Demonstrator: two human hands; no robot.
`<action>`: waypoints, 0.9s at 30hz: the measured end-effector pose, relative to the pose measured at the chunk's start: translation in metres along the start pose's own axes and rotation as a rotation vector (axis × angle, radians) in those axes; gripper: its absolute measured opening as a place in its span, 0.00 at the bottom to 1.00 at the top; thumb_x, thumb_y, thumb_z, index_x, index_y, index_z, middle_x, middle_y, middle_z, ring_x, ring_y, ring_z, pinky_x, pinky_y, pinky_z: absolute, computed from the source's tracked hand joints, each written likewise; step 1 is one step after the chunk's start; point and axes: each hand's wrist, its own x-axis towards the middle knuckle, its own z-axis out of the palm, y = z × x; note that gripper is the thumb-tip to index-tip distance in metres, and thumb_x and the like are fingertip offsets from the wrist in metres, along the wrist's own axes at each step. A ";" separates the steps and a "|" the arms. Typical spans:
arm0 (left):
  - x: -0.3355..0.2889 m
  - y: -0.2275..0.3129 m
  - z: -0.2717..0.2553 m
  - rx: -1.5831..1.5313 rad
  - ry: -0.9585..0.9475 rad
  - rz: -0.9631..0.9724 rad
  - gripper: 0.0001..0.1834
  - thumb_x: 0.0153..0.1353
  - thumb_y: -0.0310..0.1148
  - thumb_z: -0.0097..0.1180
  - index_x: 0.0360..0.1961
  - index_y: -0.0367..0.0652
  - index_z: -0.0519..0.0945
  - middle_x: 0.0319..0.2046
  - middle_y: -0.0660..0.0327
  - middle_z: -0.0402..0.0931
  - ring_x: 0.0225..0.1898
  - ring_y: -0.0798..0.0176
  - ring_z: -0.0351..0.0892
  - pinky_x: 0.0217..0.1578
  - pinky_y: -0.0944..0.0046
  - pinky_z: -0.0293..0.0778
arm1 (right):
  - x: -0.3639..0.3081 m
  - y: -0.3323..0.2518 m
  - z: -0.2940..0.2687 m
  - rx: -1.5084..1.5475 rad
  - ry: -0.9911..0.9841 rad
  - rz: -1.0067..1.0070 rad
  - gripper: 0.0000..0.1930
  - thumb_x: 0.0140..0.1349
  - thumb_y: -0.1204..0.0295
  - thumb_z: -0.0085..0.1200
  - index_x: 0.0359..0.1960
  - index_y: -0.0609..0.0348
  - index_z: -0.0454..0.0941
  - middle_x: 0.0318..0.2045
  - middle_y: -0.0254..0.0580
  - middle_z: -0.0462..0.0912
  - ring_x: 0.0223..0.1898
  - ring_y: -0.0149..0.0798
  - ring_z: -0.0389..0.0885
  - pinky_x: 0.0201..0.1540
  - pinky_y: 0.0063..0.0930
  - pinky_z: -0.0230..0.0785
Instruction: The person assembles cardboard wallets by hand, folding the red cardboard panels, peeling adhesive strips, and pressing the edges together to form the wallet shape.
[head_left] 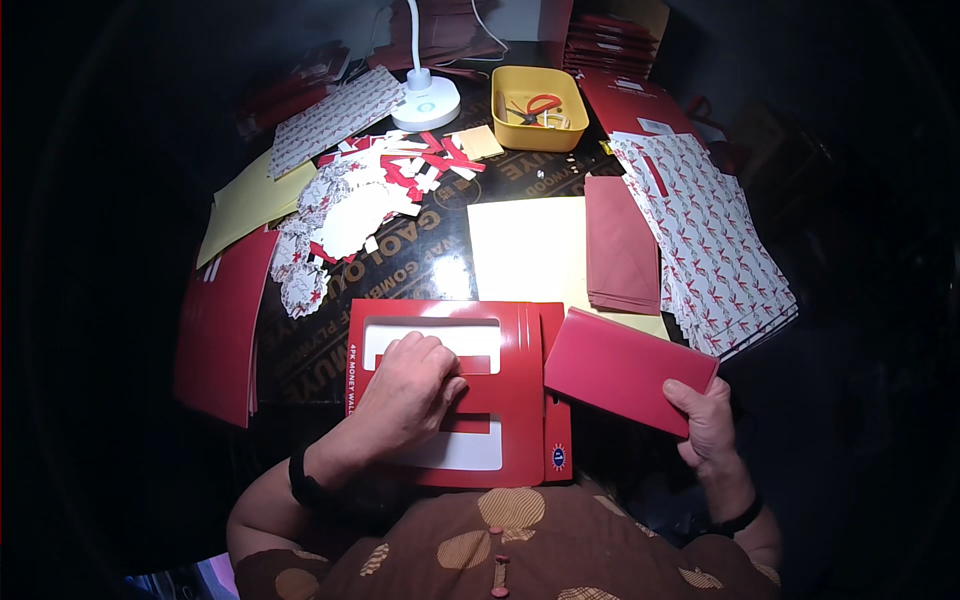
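The left hand (415,378) curls over the windowed red folder (520,400) at the surface's (408,275) near edge, any grip impossible to tell, while the right hand (706,412) grips a red packet's (625,370) right end.

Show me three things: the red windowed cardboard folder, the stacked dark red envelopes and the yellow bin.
Red windowed cardboard folder (488,394), head view: strip between its windows.
Dark red envelopes (622,242), head view: top envelope's face.
Yellow bin (540,138), head view: front outer wall.
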 end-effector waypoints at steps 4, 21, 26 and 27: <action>-0.001 -0.004 0.003 -0.023 0.026 -0.002 0.10 0.57 0.24 0.65 0.35 0.42 0.74 0.32 0.55 0.72 0.37 0.48 0.70 0.42 0.51 0.65 | -0.002 0.001 0.005 0.012 -0.015 0.010 0.14 0.64 0.82 0.57 0.51 0.68 0.80 0.42 0.44 0.87 0.40 0.33 0.87 0.47 0.29 0.82; -0.002 -0.008 0.001 -0.024 0.002 -0.001 0.11 0.56 0.30 0.67 0.35 0.43 0.77 0.32 0.59 0.72 0.39 0.53 0.70 0.44 0.55 0.62 | -0.020 0.030 0.024 0.118 0.047 0.035 0.16 0.66 0.81 0.55 0.56 0.66 0.76 0.47 0.46 0.85 0.47 0.36 0.86 0.54 0.32 0.80; -0.001 -0.008 0.002 -0.067 0.026 -0.022 0.09 0.55 0.31 0.68 0.30 0.43 0.78 0.30 0.60 0.71 0.37 0.55 0.70 0.40 0.54 0.60 | -0.024 0.036 0.031 0.160 0.049 0.050 0.16 0.66 0.81 0.55 0.56 0.65 0.76 0.47 0.45 0.85 0.47 0.36 0.87 0.53 0.32 0.80; -0.001 -0.007 0.002 -0.068 0.024 -0.022 0.09 0.55 0.31 0.68 0.30 0.43 0.78 0.30 0.60 0.71 0.37 0.55 0.70 0.40 0.54 0.60 | -0.024 0.036 0.032 0.178 0.057 0.050 0.15 0.66 0.81 0.55 0.55 0.64 0.77 0.47 0.45 0.86 0.46 0.36 0.87 0.52 0.32 0.81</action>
